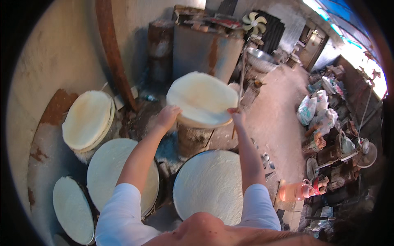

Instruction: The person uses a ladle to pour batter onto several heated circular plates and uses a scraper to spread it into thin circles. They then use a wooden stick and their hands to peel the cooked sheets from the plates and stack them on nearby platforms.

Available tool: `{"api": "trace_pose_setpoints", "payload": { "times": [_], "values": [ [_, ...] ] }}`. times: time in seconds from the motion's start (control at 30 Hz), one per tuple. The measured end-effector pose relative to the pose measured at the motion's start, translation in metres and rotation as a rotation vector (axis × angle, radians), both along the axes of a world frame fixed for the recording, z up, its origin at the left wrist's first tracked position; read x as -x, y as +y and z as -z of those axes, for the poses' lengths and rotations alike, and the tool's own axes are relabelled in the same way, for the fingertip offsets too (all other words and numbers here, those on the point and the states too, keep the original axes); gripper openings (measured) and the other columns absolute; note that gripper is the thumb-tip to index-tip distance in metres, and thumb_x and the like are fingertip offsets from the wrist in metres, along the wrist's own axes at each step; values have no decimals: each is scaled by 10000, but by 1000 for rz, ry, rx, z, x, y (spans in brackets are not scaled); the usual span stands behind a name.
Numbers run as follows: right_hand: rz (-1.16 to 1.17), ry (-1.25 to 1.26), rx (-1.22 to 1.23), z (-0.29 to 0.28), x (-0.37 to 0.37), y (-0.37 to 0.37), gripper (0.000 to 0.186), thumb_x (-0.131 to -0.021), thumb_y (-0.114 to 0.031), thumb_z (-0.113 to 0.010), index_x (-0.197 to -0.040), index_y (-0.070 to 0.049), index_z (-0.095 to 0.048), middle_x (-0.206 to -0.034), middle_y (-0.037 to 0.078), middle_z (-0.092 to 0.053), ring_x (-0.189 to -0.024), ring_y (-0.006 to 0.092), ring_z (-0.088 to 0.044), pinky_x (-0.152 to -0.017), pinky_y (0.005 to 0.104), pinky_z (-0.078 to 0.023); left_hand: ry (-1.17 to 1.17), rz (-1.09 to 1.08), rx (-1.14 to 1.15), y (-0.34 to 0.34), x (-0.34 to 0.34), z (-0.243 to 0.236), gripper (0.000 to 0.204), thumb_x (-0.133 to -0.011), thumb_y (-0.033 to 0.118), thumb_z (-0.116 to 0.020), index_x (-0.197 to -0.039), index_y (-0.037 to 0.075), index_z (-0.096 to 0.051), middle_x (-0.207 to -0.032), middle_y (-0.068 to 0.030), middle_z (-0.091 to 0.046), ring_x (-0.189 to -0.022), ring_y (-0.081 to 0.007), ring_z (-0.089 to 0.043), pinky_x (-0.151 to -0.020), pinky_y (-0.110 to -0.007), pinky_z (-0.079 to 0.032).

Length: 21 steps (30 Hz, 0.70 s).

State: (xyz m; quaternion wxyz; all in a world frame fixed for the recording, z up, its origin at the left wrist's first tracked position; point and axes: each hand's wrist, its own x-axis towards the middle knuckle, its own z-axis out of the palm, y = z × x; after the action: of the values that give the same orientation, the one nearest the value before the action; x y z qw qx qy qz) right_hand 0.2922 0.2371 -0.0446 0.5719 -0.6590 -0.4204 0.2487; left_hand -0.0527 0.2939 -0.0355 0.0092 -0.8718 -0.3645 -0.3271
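Observation:
A large round flatbread, pale with a faint yellow-brown middle, lies ahead of me on top of a drum-like support. Its near left edge is pinched by my left hand. At the right edge my right hand is closed, its thumb against the bread. A long thin stick runs through the right hand, sticking out above and below it. Below my arms, round griddles carry white grainy layers: one on the left, one in the middle and one at far left.
More round flatbreads are stacked at the left by the wall. A rusty post leans behind them. A metal tank stands at the back. To the right are a metal basin, plastic bags and a jug of orange liquid.

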Motion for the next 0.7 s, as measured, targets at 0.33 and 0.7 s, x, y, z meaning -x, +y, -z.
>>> {"api": "trace_pose_setpoints", "payload": {
  "times": [0.33, 0.7],
  "values": [
    [-339, -205, -59, -15, 103, -83, 270, -796, -105, -665, -1054, -27, -654, -848, 57, -657, -661, 120, -548, -607, 304, -470, -164, -374, -47, -266, 204, -48, 270, -720, 45, -668, -986, 90, -649, -948, -79, -632, -871, -298, -602, -742, -408, -502],
    [-1123, -530, 116, -49, 409, -268, 396, -783, -178, -705, -1161, -85, -631, -846, 155, -665, -635, 248, -598, -621, 338, -482, 203, -1269, 364, -586, 427, -17, 355, -674, 45, -616, -1025, 102, -633, -1082, -100, -545, -1024, -300, -526, -872, -430, -450]
  ]
}}
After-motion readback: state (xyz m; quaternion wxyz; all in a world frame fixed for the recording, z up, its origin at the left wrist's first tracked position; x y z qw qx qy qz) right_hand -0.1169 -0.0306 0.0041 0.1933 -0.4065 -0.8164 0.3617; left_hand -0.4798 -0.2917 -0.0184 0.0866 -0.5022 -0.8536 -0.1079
